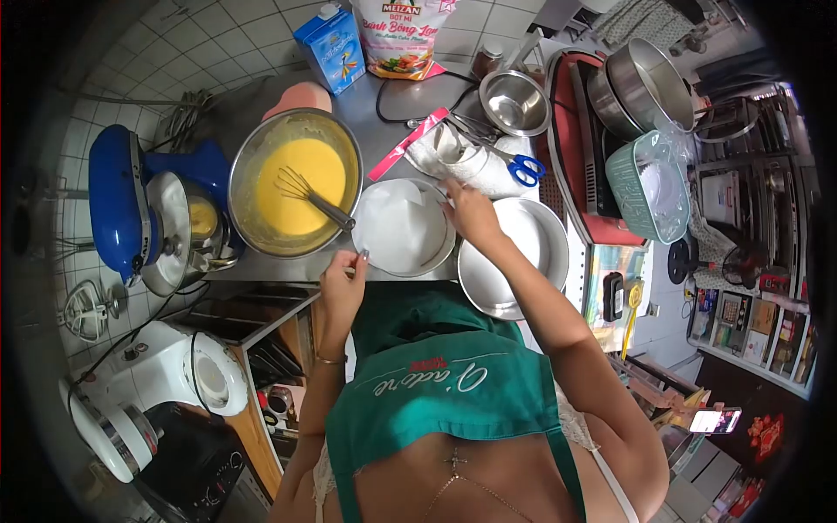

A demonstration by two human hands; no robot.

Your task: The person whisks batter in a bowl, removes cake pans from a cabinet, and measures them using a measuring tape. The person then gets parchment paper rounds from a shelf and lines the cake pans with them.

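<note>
A round cake pan sits at the counter's front edge, a white paper sheet lying inside it. My left hand pinches the pan's rim at the lower left, thumb and fingers together. At the right side of the same rim, my right hand grips with its fingers partly hidden. Left of the pan, a steel mixing bowl holds yellow batter, and a whisk leans in it. A second round pan stands under my right forearm.
Blue-handled scissors rest on a white cloth behind the pans. A small steel bowl, flour bag and blue carton stand farther back. A blue stand mixer is at left, a green basket at right.
</note>
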